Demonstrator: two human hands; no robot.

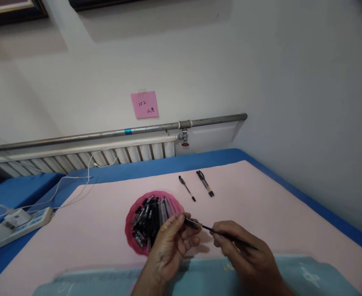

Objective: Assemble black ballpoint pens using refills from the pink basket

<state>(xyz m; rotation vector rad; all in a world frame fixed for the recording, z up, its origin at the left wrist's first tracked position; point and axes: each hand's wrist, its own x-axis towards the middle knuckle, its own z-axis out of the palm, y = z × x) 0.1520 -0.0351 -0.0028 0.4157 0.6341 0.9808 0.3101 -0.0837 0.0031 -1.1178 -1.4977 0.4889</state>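
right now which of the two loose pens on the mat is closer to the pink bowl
The thinner pen, the left one of the pair, lies nearer the pink bowl; the thicker pen sits farther to the right.

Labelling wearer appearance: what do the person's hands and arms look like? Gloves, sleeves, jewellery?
Left hand and right hand are bare: no gloves, rings or watch in view. No sleeves on the wrists up to the frame edge. A few dark specks on the left hand's back.

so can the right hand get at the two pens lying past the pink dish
Probably yes: only bare mat lies between the right hand and the two pens. It is busy, though, pinching a thin refill.
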